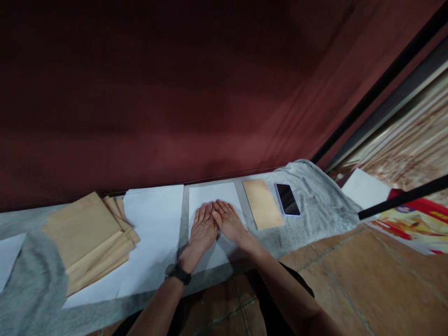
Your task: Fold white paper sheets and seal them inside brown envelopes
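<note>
A white sheet of paper (213, 190) lies on the grey cloth, and both my hands rest flat on it. My left hand (204, 227) has its fingers stretched forward, palm down; a dark watch (179, 274) is on that wrist. Beside it, touching at the fingertips and thumb, my right hand (229, 221) also presses flat on the paper. Neither hand grips anything. Just right of the sheet is a single brown envelope (263, 204). To the left lies a stack of white paper (157, 224), partly covered by a pile of brown envelopes (87, 228).
A phone (289, 199) lies on the grey cloth (315, 205) at the right. Behind the work surface rises a dark red panel (175, 116). Black bars (402, 198) and a colourful printed box (416, 221) are at the right. Another white sheet (10, 256) sits at the left edge.
</note>
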A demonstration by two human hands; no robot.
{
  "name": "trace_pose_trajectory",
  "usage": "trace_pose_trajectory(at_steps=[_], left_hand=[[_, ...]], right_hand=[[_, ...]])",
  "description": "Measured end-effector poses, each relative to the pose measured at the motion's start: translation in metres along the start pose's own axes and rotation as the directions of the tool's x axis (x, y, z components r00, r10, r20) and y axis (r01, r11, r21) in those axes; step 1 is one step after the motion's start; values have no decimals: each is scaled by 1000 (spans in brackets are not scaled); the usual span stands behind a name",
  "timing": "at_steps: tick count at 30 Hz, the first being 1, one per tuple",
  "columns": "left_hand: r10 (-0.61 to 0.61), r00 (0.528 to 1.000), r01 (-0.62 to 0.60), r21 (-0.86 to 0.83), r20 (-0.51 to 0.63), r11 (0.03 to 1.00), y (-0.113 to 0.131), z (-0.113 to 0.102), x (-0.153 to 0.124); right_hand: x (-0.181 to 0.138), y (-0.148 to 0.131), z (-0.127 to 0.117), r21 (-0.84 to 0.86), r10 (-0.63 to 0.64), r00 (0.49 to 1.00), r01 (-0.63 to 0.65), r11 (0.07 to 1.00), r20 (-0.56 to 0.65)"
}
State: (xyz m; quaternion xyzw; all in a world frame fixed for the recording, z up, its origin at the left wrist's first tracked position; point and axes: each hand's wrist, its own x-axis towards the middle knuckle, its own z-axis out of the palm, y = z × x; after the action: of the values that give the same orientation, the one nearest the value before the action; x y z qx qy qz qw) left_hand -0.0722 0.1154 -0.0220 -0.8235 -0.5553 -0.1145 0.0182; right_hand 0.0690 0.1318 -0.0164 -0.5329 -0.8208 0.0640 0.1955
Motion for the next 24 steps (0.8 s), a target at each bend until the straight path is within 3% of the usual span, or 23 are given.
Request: trace_pose_trajectory(at_steps=[6, 15, 24], left_hand=[[-131, 989, 133, -26, 68, 991, -3, 5, 24], [-352, 929, 347, -58, -112, 936, -19, 19, 43], [-376, 904, 367, -82, -203, 927, -31, 15, 35]], right_hand=[[22, 0, 6, -4, 102, 995, -102, 995, 20], [36, 21, 15, -96, 243, 967, -249, 964, -73], [30, 35, 10, -126, 336, 935, -348, 929, -111]])
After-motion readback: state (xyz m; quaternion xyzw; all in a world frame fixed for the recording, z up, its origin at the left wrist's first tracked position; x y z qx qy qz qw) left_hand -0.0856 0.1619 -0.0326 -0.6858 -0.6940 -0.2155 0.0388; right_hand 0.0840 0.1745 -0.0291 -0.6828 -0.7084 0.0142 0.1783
